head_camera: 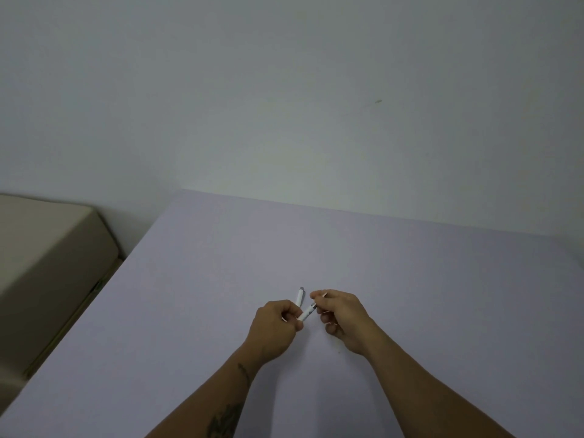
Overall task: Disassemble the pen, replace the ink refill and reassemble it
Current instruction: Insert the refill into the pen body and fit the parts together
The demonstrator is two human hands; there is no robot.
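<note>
Pale lilac tabletop [410, 279] fills the lower frame. At lower centre, the left hand [273, 330] grips two white pen pieces [302, 308]. The right hand [343, 320] pinches a thin refill [321, 294] at one piece's metal end.

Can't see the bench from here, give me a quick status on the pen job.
Left hand holds two white pen pieces. Right hand pinches the metal end of one, a thin part at its fingertips. Table around them bare.
</note>
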